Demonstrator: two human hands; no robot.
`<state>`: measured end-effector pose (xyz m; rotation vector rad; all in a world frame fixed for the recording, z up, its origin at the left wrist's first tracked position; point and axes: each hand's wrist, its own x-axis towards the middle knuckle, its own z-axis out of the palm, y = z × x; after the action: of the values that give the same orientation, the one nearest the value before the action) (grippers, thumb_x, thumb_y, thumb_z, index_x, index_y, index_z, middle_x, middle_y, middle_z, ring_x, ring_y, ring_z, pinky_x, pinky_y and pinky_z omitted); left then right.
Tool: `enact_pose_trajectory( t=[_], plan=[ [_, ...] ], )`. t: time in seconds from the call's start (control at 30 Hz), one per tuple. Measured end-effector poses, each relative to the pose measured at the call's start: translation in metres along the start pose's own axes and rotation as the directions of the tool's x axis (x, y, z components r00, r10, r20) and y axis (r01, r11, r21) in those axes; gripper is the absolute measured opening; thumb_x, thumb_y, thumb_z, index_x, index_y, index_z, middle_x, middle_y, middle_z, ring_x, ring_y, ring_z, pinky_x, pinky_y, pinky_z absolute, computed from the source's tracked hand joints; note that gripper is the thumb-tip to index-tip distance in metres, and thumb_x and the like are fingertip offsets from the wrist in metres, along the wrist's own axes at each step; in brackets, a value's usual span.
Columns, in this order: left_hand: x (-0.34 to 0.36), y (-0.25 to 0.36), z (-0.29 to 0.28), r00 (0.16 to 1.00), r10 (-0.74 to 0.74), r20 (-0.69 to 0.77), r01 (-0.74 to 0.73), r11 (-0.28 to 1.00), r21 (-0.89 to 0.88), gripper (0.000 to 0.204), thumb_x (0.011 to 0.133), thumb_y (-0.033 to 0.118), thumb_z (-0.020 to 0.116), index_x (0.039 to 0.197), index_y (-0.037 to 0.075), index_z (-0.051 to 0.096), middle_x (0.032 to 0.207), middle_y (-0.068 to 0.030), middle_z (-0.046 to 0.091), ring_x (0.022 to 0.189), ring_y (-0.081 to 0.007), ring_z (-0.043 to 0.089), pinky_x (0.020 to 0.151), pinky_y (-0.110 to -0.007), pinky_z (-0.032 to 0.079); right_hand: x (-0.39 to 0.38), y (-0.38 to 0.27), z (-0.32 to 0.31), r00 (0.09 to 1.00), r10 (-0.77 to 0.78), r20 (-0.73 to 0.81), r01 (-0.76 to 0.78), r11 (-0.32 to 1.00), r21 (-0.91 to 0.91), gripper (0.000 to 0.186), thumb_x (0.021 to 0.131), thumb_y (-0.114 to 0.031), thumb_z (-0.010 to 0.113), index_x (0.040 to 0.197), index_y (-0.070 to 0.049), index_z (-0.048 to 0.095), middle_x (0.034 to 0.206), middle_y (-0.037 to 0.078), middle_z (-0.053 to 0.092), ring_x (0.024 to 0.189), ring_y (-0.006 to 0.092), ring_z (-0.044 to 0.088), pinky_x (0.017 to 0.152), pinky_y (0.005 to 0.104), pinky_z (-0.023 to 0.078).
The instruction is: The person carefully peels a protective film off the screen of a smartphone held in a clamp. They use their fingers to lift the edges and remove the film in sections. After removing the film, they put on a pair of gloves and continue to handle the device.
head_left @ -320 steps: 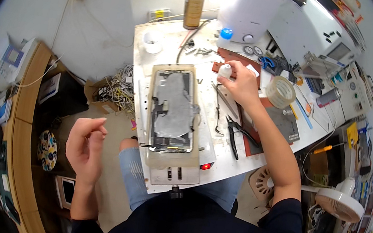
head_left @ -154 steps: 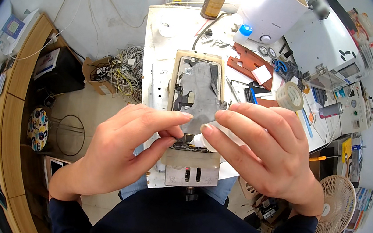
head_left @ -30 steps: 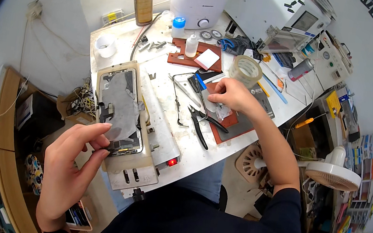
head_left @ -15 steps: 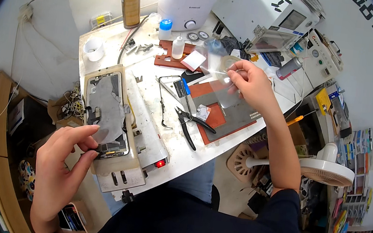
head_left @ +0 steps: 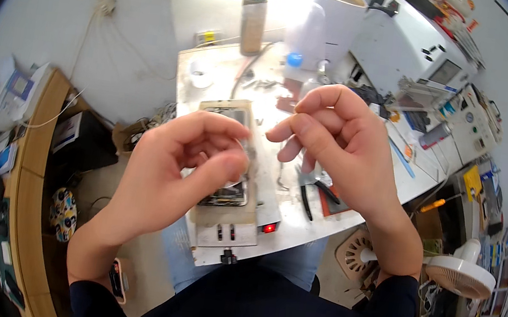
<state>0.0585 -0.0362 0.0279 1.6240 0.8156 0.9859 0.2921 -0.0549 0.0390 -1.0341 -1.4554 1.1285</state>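
Your left hand (head_left: 178,177) loosely curled, your right hand (head_left: 345,151) nearly pinched, any hold unclear, opened dark rectangular phone (head_left: 227,197) in beige rectangular tray (head_left: 251,214) beneath your left, round white cup (head_left: 201,76) beyond, contents blurred

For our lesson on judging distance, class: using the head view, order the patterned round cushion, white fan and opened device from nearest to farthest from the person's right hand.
From the right hand:
1. Opened device: in the holder on the table, to the hand's left and partly hidden.
2. White fan: lower right, beyond the table.
3. Patterned round cushion: far left, beyond the table.
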Motion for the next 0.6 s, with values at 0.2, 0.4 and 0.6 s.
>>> enact_pose_trajectory(
  t=[0.2, 0.4, 0.6],
  plan=[
    [-0.006, -0.003, -0.022, 0.993, -0.111, -0.023, 0.111, 0.994, -0.025, 0.013, 0.098, 0.008, 0.070, 0.105, -0.003, 0.070, 0.087, -0.0075, 0.073, 0.077, -0.0082, 0.068, 0.066, -0.021, 0.053, 0.011, 0.008, 0.023, 0.917, 0.191, 0.350, -0.209, 0.978, 0.012, 0.024, 0.095, -0.016, 0.073, 0.111, 0.001, 0.068, 0.095, 0.006, 0.075, 0.083, 0.0096, 0.070, 0.067, 0.0237, 0.054],
    [-0.034, -0.026, -0.032, 0.988, 0.123, 0.096, -0.155, 0.801, 0.578, 0.028, 0.089, 0.006, 0.076, 0.116, 0.001, 0.070, 0.099, -0.0105, 0.072, 0.084, -0.0233, 0.069, 0.073, -0.034, 0.054, 0.019, 0.016, 0.027, 0.922, 0.316, 0.225, -0.298, 0.948, -0.109, 0.018, 0.096, -0.014, 0.073, 0.107, 0.000, 0.069, 0.089, 0.003, 0.074, 0.076, 0.0067, 0.069, 0.060, 0.0193, 0.050],
    [-0.049, -0.033, -0.031, 0.977, 0.190, 0.099, -0.211, 0.776, 0.595, 0.035, 0.084, 0.000, 0.077, 0.118, 0.004, 0.070, 0.099, -0.0112, 0.072, 0.089, -0.0271, 0.069, 0.076, -0.037, 0.055, 0.023, 0.031, 0.032, 0.895, 0.323, 0.307, -0.282, 0.944, -0.170, 0.016, 0.096, -0.007, 0.072, 0.106, 0.003, 0.067, 0.092, 0.003, 0.071, 0.075, 0.0060, 0.064, 0.064, 0.0220, 0.053]
  ],
)
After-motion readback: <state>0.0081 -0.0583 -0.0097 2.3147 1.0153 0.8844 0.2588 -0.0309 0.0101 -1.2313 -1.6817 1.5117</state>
